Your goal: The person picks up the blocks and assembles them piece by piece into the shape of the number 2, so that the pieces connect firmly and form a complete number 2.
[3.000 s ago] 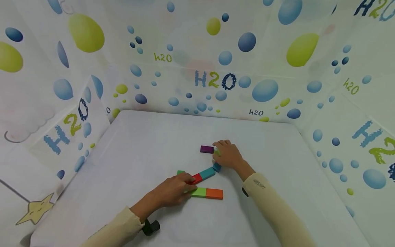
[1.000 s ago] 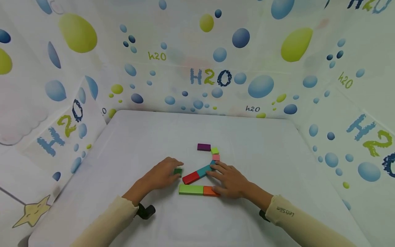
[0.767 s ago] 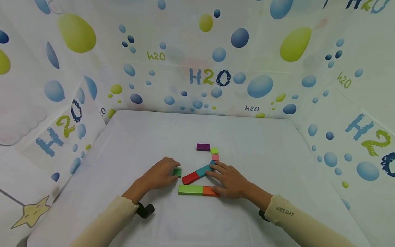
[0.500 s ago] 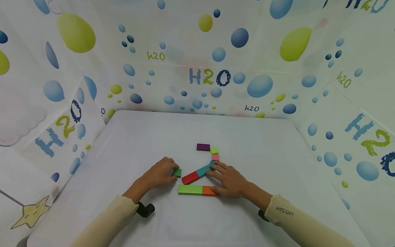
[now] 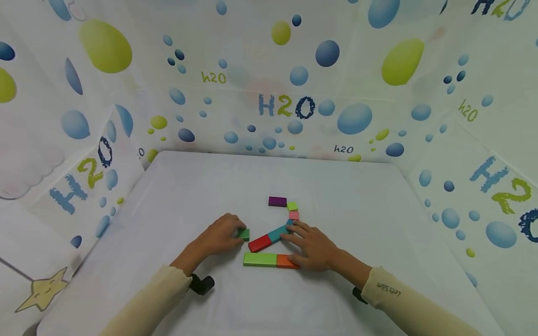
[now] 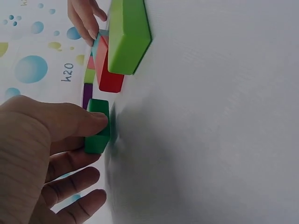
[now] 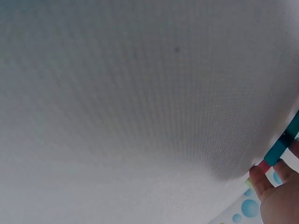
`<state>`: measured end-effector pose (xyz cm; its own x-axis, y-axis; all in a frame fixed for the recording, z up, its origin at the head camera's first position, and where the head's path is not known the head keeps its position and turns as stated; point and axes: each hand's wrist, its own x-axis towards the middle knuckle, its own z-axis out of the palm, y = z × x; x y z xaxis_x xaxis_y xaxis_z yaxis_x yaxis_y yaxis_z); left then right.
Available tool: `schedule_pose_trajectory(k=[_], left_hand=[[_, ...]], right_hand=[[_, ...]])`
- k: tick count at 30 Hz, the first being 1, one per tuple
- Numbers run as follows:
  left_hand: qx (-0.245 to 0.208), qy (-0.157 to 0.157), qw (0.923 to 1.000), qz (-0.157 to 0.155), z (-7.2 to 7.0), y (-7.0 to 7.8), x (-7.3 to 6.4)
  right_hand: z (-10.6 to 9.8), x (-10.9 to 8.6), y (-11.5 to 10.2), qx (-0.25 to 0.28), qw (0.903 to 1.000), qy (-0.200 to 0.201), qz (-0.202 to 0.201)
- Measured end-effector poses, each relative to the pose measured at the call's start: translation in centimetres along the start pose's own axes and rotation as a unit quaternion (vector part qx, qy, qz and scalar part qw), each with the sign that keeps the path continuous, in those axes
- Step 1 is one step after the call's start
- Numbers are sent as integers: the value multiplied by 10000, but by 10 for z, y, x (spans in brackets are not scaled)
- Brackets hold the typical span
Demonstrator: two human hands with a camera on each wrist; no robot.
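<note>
My left hand (image 5: 220,234) pinches a small green block (image 5: 244,234) between thumb and fingers; the left wrist view shows the thumb on the green block's face (image 6: 99,141). Just right of it, a red block (image 5: 260,243) and a teal block (image 5: 276,234) form a slanting row, ending in a blue block (image 5: 290,223). My right hand (image 5: 316,246) lies with fingers spread, fingertips at the blue and teal blocks and thumb at the right end of an orange block (image 5: 287,262). A long lime block (image 5: 260,259) abuts the orange one.
Beyond the blue block, a pink block (image 5: 294,215), a small yellow-green block (image 5: 292,206) and a purple block (image 5: 277,201) continue the line. The white table (image 5: 201,182) is bounded at the back and sides by patterned cloth walls (image 5: 235,107).
My right hand has come back from the far small blocks to the blue and orange ones. My left hand has left the red and lime blocks, and its fingers have closed on the green block.
</note>
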<state>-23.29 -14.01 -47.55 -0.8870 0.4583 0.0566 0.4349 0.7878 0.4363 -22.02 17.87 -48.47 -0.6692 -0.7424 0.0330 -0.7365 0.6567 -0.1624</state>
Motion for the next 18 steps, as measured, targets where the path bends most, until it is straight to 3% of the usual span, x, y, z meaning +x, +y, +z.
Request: schedule_pose_trajectory(k=[10, 18], left_hand=[[-284, 96, 9993, -229, -1, 6, 19], [-261, 79, 9986, -456, 2, 8, 35]], right_hand=[[2, 0, 1, 71, 10000, 18, 37], [4, 0, 3, -33, 10000, -9, 49]])
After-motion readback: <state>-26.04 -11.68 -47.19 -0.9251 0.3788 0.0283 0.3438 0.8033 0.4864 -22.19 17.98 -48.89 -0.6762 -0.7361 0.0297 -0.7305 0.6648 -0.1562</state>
